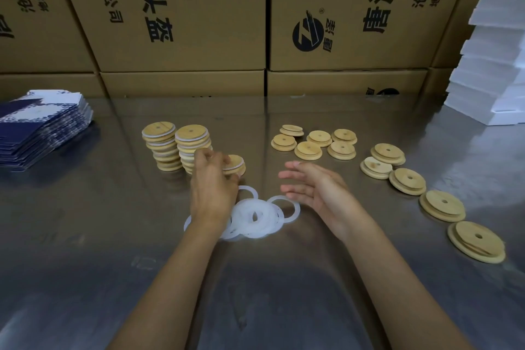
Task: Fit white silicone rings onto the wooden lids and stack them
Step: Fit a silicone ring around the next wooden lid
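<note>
A left hand pinched a ringed wooden lid beside two stacks; the right hand hung spread over limp, probably slippery silicone rings, best lifted by the rim.

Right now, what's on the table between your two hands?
In the head view, the pile of white rings lies between the left hand and right hand, partly under the left.

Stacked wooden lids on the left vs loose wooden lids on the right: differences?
The stacked round wooden lids form two tall columns; the loose round wooden lids lie singly on the steel table. Stacked ones show white silicone rings at their edges; loose ones show none. Both have a centre hole.
</note>
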